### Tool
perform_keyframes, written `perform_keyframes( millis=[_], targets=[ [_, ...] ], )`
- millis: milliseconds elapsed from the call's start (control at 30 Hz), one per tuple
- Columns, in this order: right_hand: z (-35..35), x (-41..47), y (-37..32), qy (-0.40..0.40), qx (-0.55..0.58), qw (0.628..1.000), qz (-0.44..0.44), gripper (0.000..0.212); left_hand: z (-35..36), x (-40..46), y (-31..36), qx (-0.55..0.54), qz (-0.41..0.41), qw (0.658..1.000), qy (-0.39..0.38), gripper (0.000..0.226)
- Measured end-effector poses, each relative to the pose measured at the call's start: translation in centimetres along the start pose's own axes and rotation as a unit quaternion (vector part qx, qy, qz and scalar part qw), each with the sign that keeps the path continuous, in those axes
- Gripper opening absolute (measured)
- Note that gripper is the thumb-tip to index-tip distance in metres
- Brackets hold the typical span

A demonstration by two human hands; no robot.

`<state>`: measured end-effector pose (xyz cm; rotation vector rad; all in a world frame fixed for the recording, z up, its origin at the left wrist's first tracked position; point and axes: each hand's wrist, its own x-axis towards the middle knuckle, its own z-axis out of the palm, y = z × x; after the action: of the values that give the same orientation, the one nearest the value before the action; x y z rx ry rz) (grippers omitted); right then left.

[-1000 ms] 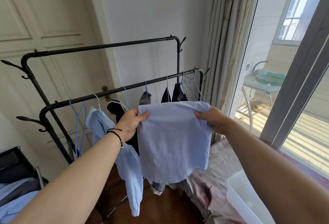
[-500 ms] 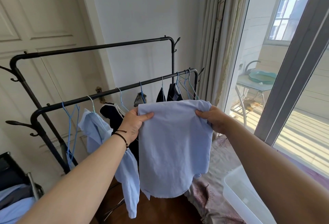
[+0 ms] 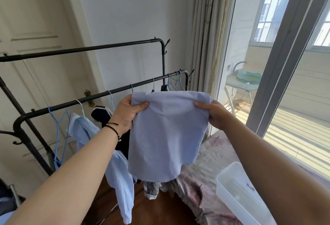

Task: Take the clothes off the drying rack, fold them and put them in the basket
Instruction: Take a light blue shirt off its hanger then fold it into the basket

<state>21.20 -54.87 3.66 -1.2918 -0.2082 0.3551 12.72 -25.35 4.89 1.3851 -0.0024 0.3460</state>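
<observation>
A pale blue garment (image 3: pixel 166 135), folded over, hangs in the air in front of me. My left hand (image 3: pixel 127 115) pinches its top left corner and my right hand (image 3: pixel 212 114) pinches its top right corner. Behind it stands the black drying rack (image 3: pixel 100 96) with a light blue shirt (image 3: pixel 85 132) and dark clothes (image 3: pixel 101 115) on hangers. The translucent white basket (image 3: pixel 232 185) sits on the bed at the lower right, below my right forearm.
Empty blue hangers (image 3: pixel 59 128) hang at the rack's left end, more at its right end (image 3: pixel 174 83). A patterned bedcover (image 3: pixel 205 180) lies under the basket. Curtain and sliding glass door stand to the right. Wooden floor lies below the rack.
The garment hangs shorter now, its lower edge drawn up. Both hands keep their hold on the top corners. My view has swung a little to the right.
</observation>
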Motion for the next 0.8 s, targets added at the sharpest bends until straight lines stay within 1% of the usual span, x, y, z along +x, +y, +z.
perform_keyframes(
  millis=[67,100,167,200,233,267,300,367,433,500,533,567,600,700,733,767,800],
  targets=[
    [0.0,-0.2,-0.3,-0.008,0.026,1.000,-0.010,0.060,0.2,0.0,0.5,-0.026,0.008,1.000,0.002,0.036],
    [0.0,-0.3,-0.4,-0.011,0.040,0.999,-0.018,0.058,0.3,0.0,0.7,-0.038,0.008,0.999,0.003,0.036],
    [-0.3,-0.4,-0.1,-0.035,0.083,0.996,-0.029,0.058,0.7,0.0,1.0,-0.063,0.012,0.998,0.006,0.027],
    [-0.6,-0.4,0.3,-0.070,0.111,0.991,-0.023,0.066,0.9,-0.1,1.2,-0.077,0.013,0.997,0.010,0.024],
    [-0.8,-0.6,0.7,-0.114,0.126,0.985,-0.009,0.079,1.0,-0.1,1.3,-0.091,0.014,0.996,0.015,0.023],
    [-0.9,-0.8,1.2,-0.164,0.122,0.979,0.012,0.090,1.1,0.0,1.4,-0.101,0.014,0.995,0.022,0.024],
    [-0.9,-1.0,1.7,-0.209,0.102,0.972,0.040,0.097,1.1,0.0,1.6,-0.109,0.013,0.994,0.027,0.027],
    [-0.4,-1.5,2.5,-0.263,0.058,0.959,0.094,0.094,1.1,0.2,1.8,-0.121,0.006,0.992,0.033,0.030],
    [0.5,-1.7,2.8,-0.285,0.021,0.951,0.121,0.081,1.2,0.3,1.9,-0.122,0.000,0.992,0.038,0.028],
    [1.5,-1.6,2.8,-0.266,-0.021,0.956,0.125,0.060,1.5,0.3,2.1,-0.113,-0.006,0.993,0.037,0.030],
    [1.8,-1.5,2.7,-0.243,-0.031,0.961,0.128,0.049,1.5,0.4,2.1,-0.106,-0.007,0.994,0.036,0.030],
    [2.0,-1.3,2.7,-0.214,-0.034,0.968,0.128,0.043,1.5,0.5,2.2,-0.101,-0.008,0.994,0.033,0.028],
    [1.9,-1.1,2.7,-0.187,-0.029,0.974,0.123,0.045,1.5,0.5,2.2,-0.098,-0.010,0.995,0.030,0.025],
    [1.3,-0.2,2.7,-0.130,0.009,0.988,0.078,0.075,1.2,0.7,2.3,-0.086,-0.006,0.996,0.016,0.019],
    [1.0,0.0,2.6,-0.108,0.027,0.992,0.065,0.079,1.2,0.8,2.3,-0.081,-0.004,0.997,0.008,0.020],
    [0.7,0.3,2.5,-0.087,0.046,0.994,0.057,0.076,1.1,0.8,2.2,-0.077,-0.003,0.997,-0.002,0.023],
    [0.6,0.3,2.4,-0.070,0.066,0.994,0.055,0.065,1.2,0.8,2.2,-0.076,-0.002,0.997,-0.010,0.028]
  ],
)
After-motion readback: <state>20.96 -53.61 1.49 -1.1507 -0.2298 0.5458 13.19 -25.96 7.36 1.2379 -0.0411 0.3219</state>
